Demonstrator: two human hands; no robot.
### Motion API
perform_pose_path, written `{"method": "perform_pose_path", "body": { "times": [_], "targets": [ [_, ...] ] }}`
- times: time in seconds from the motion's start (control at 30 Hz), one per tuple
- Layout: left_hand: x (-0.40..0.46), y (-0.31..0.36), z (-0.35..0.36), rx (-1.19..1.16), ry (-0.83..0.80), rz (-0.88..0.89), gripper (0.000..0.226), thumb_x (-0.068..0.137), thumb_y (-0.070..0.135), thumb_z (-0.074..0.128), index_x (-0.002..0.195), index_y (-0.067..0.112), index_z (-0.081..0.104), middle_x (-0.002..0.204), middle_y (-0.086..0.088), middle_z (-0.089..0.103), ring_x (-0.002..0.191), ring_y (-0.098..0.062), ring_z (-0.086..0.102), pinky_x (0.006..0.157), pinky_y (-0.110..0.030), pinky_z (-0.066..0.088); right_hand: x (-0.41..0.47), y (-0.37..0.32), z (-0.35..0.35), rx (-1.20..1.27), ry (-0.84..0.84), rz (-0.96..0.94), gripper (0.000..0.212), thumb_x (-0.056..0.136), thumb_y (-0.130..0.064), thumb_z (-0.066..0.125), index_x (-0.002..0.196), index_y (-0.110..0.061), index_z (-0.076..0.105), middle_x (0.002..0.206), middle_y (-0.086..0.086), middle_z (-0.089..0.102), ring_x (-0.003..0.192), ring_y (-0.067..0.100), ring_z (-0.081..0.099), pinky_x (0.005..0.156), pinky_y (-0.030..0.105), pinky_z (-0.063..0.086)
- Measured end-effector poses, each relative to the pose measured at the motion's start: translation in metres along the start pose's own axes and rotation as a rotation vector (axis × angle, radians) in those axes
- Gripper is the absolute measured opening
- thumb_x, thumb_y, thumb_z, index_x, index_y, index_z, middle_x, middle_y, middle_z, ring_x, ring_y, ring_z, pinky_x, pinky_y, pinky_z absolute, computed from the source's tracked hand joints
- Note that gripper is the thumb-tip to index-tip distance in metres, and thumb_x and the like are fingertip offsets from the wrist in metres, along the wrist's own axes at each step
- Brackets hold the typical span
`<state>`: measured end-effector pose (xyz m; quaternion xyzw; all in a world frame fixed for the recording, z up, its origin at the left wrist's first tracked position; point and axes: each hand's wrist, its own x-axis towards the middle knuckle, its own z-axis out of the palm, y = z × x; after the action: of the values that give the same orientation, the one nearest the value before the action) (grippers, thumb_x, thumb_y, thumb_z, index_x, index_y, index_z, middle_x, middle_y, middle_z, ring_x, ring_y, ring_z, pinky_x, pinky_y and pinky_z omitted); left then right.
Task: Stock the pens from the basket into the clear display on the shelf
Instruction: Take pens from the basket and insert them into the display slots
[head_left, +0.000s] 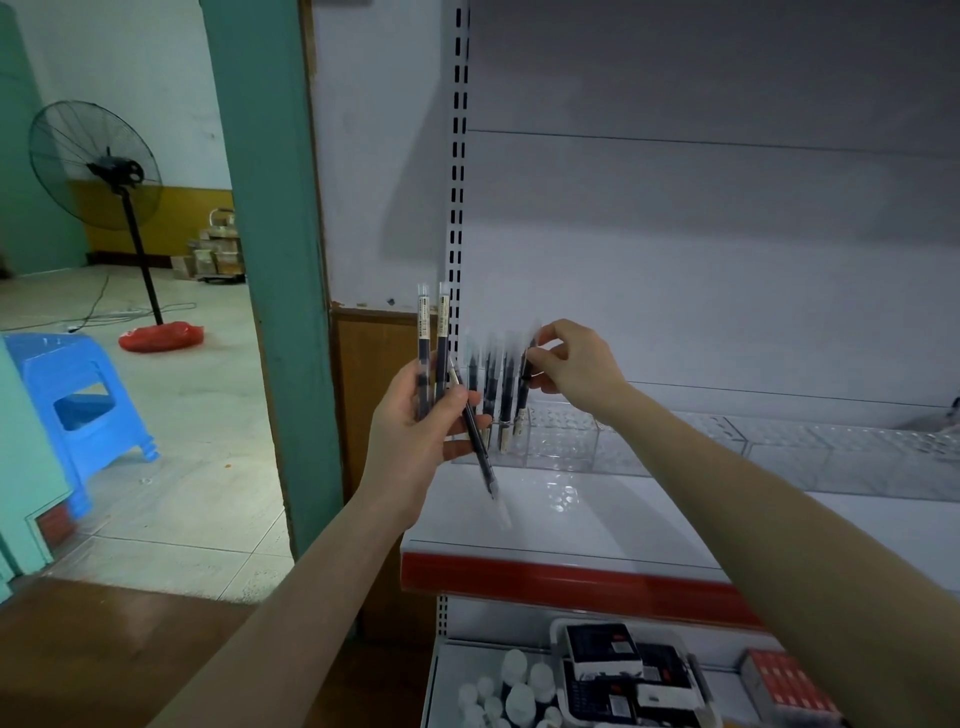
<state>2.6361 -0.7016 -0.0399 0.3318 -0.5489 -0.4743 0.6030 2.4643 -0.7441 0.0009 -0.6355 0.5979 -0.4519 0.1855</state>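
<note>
- The white shelf (597, 514) carries the clear display (649, 441) along its back edge; most of the display, from its left end rightward, looks empty, so I judge the stocking barely begun.
- A basket (636, 670) sits below the display, on the lower shelf level; it seems to hold dark boxes, and I cannot tell whether any pens remain in it.
- The left hand (421, 431), just left of the display's left end, is curled round three pens (441, 353): two upright, one slanting down. These are still to be placed.
- The right hand (571, 364), above the display's left end, pinches the top of one pen (524, 384) whose tip is at or in a slot.
- A few pens (491, 395) already stand at the display's left end, blurred.
</note>
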Motion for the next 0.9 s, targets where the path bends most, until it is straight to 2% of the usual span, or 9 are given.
{"method": "perform_pose_path", "body": {
  "times": [0.1,0.17,0.37,0.5,0.6,0.67,0.73,0.8,0.9],
  "targets": [
    [-0.001,-0.001,0.000,-0.002,0.005,-0.013,0.016,0.091,0.012,0.054,0.100,0.024,0.053,0.096,-0.006,0.068,0.083,-0.020,0.070,0.073,-0.037,0.059,0.000,0.002,0.001,-0.070,0.026,-0.025,0.007,0.096,-0.012,0.049,0.100,-0.007,0.051,0.084,0.012,0.064,0.061,0.011,0.061,0.078,0.042,0.056],
    [-0.002,-0.002,-0.001,-0.004,0.003,-0.017,0.015,0.091,0.012,0.054,0.100,0.023,0.053,0.097,-0.007,0.068,0.084,-0.021,0.070,0.074,-0.038,0.058,-0.002,0.004,0.006,-0.100,0.033,-0.031,0.010,0.096,-0.013,0.049,0.102,-0.005,0.051,0.085,0.013,0.064,0.064,0.014,0.062,0.080,0.044,0.055],
    [-0.002,-0.004,-0.002,0.001,0.001,-0.010,0.016,0.091,0.013,0.054,0.105,0.021,0.053,0.094,-0.007,0.068,0.082,-0.020,0.070,0.071,-0.036,0.059,-0.003,0.008,0.013,-0.136,0.003,-0.016,0.012,0.096,-0.015,0.050,0.103,-0.006,0.052,0.092,0.017,0.067,0.073,0.021,0.064,0.082,0.041,0.055],
    [-0.001,-0.003,-0.001,-0.033,-0.005,-0.012,0.015,0.092,0.014,0.054,0.105,0.021,0.052,0.091,-0.006,0.067,0.078,-0.021,0.070,0.067,-0.035,0.058,-0.009,0.008,0.004,-0.158,0.001,0.022,0.034,0.093,-0.022,0.056,0.121,-0.005,0.050,0.100,0.014,0.066,0.087,0.025,0.062,0.075,0.034,0.050],
    [-0.001,-0.001,0.001,-0.067,0.020,0.011,0.017,0.091,0.014,0.055,0.107,0.019,0.050,0.091,-0.005,0.068,0.077,-0.022,0.071,0.063,-0.030,0.058,-0.033,0.003,-0.003,0.007,0.062,-0.021,0.014,0.091,-0.022,0.058,0.098,-0.010,0.061,0.091,0.010,0.069,0.088,0.024,0.066,0.078,0.034,0.053],
    [-0.002,0.001,0.004,-0.083,0.053,0.040,0.018,0.091,0.014,0.055,0.108,0.019,0.048,0.092,-0.005,0.069,0.078,-0.021,0.072,0.063,-0.028,0.058,-0.055,0.000,-0.008,0.047,-0.049,-0.020,0.014,0.090,-0.029,0.059,0.086,-0.016,0.064,0.086,0.006,0.071,0.084,0.018,0.067,0.078,0.030,0.052],
    [-0.002,0.001,0.008,-0.104,0.086,0.055,0.020,0.091,0.013,0.056,0.108,0.018,0.046,0.095,-0.006,0.069,0.079,-0.021,0.072,0.067,-0.031,0.059,-0.075,0.001,-0.011,0.042,-0.238,0.024,0.017,0.086,-0.034,0.062,0.086,-0.018,0.066,0.084,0.004,0.070,0.075,0.011,0.063,0.073,0.024,0.050],
    [-0.003,0.001,0.011,-0.092,0.109,0.060,0.020,0.092,0.013,0.055,0.109,0.018,0.045,0.097,-0.006,0.069,0.082,-0.021,0.071,0.071,-0.033,0.059,-0.085,0.006,-0.015,0.081,-0.329,0.055,0.010,0.084,-0.027,0.066,0.085,-0.018,0.066,0.079,0.003,0.069,0.067,0.006,0.061,0.068,0.020,0.048],
    [-0.006,0.000,0.015,-0.080,0.111,0.038,0.016,0.092,0.014,0.055,0.103,0.021,0.046,0.097,-0.005,0.069,0.080,-0.020,0.071,0.069,-0.032,0.059,-0.087,0.011,-0.022,0.273,-0.231,0.125,0.003,0.082,-0.010,0.068,0.082,-0.013,0.066,0.069,0.000,0.065,0.060,0.008,0.059,0.065,0.020,0.052]
  ]
}}
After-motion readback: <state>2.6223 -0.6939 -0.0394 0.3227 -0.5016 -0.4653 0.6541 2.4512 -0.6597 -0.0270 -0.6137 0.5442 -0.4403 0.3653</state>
